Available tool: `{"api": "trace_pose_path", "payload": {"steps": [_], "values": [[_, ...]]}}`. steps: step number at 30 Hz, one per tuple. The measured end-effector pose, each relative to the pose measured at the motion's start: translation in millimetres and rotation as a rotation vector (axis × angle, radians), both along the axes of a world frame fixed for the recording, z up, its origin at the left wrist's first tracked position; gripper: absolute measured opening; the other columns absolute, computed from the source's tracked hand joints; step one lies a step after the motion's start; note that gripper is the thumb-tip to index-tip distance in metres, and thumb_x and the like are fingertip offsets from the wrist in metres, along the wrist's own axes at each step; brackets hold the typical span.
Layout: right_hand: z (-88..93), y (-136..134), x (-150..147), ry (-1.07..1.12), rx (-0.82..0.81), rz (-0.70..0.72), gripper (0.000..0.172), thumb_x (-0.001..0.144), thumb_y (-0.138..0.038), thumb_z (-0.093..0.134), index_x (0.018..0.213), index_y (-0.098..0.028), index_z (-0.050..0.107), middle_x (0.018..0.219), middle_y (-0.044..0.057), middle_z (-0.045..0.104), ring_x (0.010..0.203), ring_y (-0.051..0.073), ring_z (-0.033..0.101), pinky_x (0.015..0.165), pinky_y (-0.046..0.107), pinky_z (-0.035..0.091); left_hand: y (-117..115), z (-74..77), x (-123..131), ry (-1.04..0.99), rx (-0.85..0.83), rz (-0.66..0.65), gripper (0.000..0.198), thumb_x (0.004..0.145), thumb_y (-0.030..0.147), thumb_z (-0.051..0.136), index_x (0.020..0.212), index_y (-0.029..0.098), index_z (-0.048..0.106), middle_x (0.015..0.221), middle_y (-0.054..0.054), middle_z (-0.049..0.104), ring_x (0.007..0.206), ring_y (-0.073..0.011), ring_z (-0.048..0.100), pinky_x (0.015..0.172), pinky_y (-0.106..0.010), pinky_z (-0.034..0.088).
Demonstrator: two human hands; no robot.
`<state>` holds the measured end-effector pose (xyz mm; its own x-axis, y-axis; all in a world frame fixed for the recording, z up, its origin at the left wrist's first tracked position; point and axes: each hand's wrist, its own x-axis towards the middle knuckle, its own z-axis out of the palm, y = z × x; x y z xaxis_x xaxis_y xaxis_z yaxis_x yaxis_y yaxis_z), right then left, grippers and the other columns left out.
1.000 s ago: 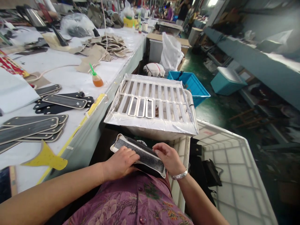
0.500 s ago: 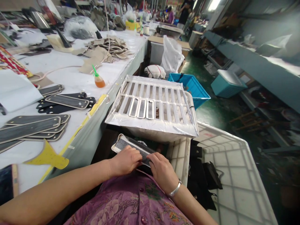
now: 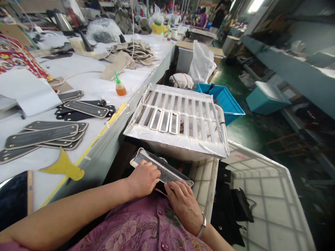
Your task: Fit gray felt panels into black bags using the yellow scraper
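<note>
My left hand is closed on the left part of a long dark piece with a pale edge, held low in front of my purple flowered shirt. The fingers of my right hand are bent over the lower edge of the same piece, near its right end; its thumb is partly hidden. Beyond the hands, a white slatted rack carries three small grey strips with white rims. Dark strips with pale edges lie stacked on the table at the left.
A white crate with black pieces stands at the right. A blue crate is behind the rack. On the table are a glue bottle, a yellow piece and beige pieces. People stand far back.
The whole view has shifted, so things appear further right. My right hand has slid down off the top of the piece to its lower edge, showing more of its right end.
</note>
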<state>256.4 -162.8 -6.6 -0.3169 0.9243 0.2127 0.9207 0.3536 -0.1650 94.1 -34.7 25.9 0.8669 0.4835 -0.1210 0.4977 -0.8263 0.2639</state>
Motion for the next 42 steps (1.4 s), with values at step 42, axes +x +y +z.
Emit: {"api": "trace_pose_path", "payload": {"steps": [42], "values": [[-2.5, 27.9, -29.5, -0.070, -0.048, -0.025, 0.045, 0.082, -0.031, 0.058, 0.124, -0.021, 0.048, 0.110, 0.007, 0.054, 0.103, 0.022, 0.046, 0.088, 0.037, 0.040, 17.7, 2.5, -17.0, 0.069, 0.009, 0.113, 0.017, 0.083, 0.027, 0.047, 0.076, 0.017, 0.060, 0.084, -0.006, 0.062, 0.083, -0.0243, 0.054, 0.071, -0.039, 0.035]]}}
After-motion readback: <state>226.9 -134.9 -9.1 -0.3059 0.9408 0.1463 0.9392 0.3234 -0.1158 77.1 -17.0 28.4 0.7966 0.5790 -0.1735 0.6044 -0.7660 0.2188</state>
